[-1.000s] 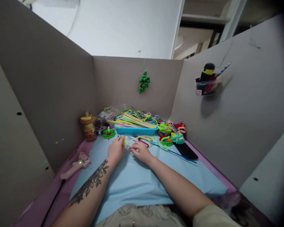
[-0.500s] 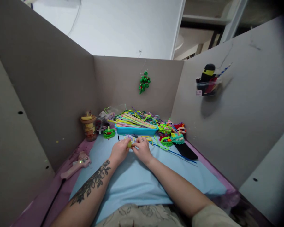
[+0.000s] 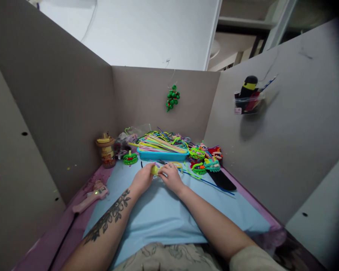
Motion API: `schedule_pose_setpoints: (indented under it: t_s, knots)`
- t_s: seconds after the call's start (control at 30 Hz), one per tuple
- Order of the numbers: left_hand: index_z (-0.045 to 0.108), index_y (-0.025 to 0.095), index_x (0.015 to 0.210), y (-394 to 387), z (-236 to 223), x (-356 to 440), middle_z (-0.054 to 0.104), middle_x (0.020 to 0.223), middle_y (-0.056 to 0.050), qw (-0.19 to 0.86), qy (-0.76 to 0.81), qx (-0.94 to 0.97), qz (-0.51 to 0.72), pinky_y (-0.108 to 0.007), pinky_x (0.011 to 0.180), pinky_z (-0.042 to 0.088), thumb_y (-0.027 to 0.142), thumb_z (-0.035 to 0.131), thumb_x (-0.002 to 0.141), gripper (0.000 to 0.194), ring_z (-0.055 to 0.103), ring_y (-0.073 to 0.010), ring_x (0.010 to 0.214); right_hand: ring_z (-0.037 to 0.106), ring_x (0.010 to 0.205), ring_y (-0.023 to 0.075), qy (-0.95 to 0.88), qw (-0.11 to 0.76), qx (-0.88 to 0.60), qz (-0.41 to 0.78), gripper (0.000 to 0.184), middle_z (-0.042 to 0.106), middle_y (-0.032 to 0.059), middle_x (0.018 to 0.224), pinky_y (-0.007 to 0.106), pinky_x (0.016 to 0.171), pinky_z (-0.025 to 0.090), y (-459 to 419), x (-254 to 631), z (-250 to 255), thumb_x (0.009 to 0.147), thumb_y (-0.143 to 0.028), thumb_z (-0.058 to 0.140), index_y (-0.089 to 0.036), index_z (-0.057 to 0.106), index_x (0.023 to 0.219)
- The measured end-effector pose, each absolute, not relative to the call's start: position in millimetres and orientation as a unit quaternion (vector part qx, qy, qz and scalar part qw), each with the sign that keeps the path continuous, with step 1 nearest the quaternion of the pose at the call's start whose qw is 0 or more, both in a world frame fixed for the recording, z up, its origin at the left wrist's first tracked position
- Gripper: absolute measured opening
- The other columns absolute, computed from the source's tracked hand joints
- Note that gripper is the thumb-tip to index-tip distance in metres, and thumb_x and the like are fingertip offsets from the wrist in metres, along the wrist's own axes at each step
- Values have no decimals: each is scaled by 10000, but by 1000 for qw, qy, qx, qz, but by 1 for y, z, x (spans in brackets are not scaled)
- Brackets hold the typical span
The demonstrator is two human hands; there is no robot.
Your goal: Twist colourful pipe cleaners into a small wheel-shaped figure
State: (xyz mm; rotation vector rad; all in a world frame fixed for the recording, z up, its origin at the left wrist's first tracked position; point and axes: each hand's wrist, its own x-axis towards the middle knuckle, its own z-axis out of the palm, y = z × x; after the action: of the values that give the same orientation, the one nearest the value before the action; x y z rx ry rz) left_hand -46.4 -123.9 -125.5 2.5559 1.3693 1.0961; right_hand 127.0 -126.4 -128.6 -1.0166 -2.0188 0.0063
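Note:
A small yellow fuzzy piece (image 3: 154, 170), seemingly of pipe cleaner, is held between my two hands over the light blue cloth (image 3: 164, 210). My left hand (image 3: 143, 177) is closed around its left side. From the right, the fingertips of my right hand (image 3: 171, 177) pinch at its edge. The fingers partly cover the piece, so its full shape is hidden. Just beyond my hands lie scissors (image 3: 161, 162) and a few loose yellow pipe cleaners (image 3: 178, 165). Blue pipe cleaners (image 3: 211, 183) stretch out to the right.
Behind my hands stands a blue tray (image 3: 162, 155) heaped with pipe cleaners. Fuzzy figures (image 3: 211, 164) sit at right by a black strip (image 3: 222, 180); a green one (image 3: 130, 158) is at left. A lidded cup (image 3: 106, 152) and a lit glue gun (image 3: 92, 196) stand left.
My left hand has turned slightly and shifted a little left, so more of the yellow piece shows. My right fingers have moved slightly along its edge.

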Motion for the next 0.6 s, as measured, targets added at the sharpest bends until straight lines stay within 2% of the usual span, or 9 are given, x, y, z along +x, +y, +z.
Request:
schedule_pose_setpoints:
  t_s: [0.17,0.37,0.6]
  knots:
    - [506,169,1136,-125,-121,-48,523,1191,-104,25,414,835,362,-340,906,454,-10,405,721,463,519,-197,1087,490,868,214,-795,430,-428,-4,177,649,28,780,357,814,310,-122,129,-132,757,-255,661,-249,672,934]
    - [541,198,1131,-125,-121,-49,548,1158,-80,40,388,851,351,-312,874,469,42,396,795,398,548,-184,1038,475,811,198,-802,421,-423,-7,52,637,18,696,337,764,307,-119,130,-135,758,-276,664,-259,713,752]
    - [562,198,1139,-121,-126,-50,591,1128,-71,57,360,860,358,-312,886,465,62,403,803,396,563,-168,1020,469,809,194,-808,420,-413,22,39,643,5,678,338,775,311,-120,129,-133,731,-245,683,-260,708,704]
